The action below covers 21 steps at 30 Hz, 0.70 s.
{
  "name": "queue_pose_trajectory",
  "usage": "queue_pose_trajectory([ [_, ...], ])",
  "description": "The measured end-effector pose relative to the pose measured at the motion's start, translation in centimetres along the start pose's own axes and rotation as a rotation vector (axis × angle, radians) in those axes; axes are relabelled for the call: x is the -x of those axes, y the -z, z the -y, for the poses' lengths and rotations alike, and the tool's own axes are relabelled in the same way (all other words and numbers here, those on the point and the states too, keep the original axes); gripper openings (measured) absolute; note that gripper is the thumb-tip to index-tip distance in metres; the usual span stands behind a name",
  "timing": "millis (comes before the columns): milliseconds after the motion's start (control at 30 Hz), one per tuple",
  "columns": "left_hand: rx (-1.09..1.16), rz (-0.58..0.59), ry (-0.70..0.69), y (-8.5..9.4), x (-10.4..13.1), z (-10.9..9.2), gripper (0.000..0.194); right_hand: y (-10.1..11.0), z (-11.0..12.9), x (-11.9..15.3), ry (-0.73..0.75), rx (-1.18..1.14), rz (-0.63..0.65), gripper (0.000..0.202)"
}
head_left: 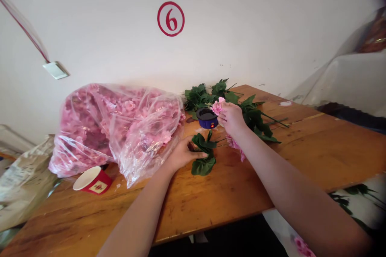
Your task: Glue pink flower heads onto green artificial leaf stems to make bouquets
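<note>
My left hand (183, 153) is closed around a green artificial leaf stem (203, 164), its leaves spreading past the fingers just above the table. Pinched in my right hand (231, 118) is a pink artificial flower (218, 106), held over the right side of a small blue pot (207, 118) with a dark top and a lit red light. The flower's thin stem end points left above the pot. More pink flowers (235, 146) show below my right wrist, partly hidden by the forearm.
A clear plastic bag of pink flowers (120, 116) fills the table's left side. Before it, a red paper cup (98, 182) leans over. Green leaf stems (200, 96) lie behind the pot and to its right (259, 122). The wooden table (316, 148) meets a white wall.
</note>
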State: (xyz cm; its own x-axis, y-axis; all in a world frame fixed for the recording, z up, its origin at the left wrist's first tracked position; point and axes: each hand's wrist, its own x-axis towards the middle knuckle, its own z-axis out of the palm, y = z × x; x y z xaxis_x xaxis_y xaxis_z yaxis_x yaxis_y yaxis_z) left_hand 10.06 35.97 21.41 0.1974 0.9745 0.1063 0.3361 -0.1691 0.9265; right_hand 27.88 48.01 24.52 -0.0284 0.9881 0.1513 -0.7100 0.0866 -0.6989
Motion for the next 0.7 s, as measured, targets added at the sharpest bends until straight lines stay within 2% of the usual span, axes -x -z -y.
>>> queue_pose_trajectory([
  [233,-0.013,-0.011,-0.006,0.1,-0.4,0.5,0.024,0.0,-0.1,0.1,-0.026,0.027,0.002,0.039],
  [467,0.104,-0.047,-0.052,0.2,-0.7,1.0,0.017,-0.4,-0.1,0.6,-0.037,0.090,0.044,0.039],
  [700,-0.007,-0.105,-0.023,-0.1,-0.5,0.8,0.023,-0.7,0.1,1.0,-0.060,0.157,0.070,0.037],
])
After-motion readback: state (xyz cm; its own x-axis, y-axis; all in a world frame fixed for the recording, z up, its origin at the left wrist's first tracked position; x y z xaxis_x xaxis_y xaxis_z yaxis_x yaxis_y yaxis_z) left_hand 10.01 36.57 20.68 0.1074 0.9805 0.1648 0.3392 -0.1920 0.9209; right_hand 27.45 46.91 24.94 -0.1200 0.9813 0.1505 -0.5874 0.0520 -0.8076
